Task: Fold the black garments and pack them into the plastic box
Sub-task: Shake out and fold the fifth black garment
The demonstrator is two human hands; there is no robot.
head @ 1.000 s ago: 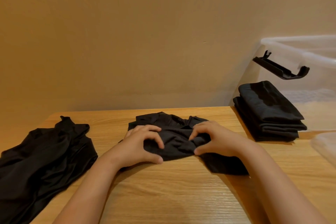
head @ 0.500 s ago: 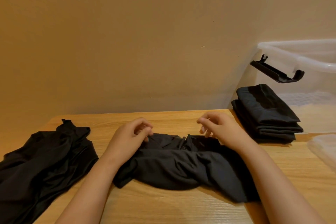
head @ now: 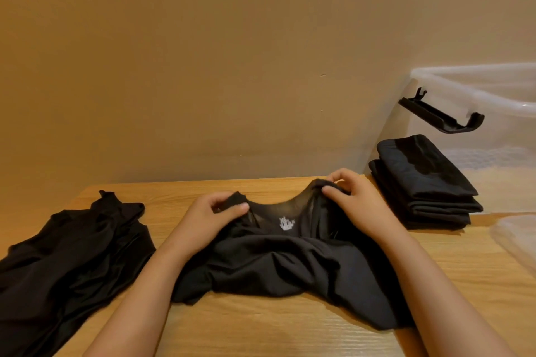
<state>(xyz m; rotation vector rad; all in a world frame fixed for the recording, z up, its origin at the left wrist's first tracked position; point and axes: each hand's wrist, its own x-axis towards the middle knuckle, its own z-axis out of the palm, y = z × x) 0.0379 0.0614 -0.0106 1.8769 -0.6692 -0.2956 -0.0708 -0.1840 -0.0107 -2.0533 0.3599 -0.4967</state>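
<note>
A black shirt (head: 278, 266) lies bunched on the wooden table (head: 261, 327) in front of me, its neckline up and a small white print showing inside the collar. My left hand (head: 208, 217) pinches the collar's left side. My right hand (head: 356, 200) pinches the collar's right side and lifts it a little. A crumpled black garment (head: 66, 258) lies at the table's left. A stack of folded black garments (head: 420, 182) rests at the right, against the clear plastic box (head: 478, 78).
The box has a black latch handle (head: 441, 116) sticking out from its near wall. A clear plastic lid (head: 516, 238) lies at the right edge of the table. A plain wall rises directly behind the table.
Both hands moved from the bunched middle of the shirt to its far edge and apart. They now pinch the collar, and the shirt is spread wider with the neckline showing.
</note>
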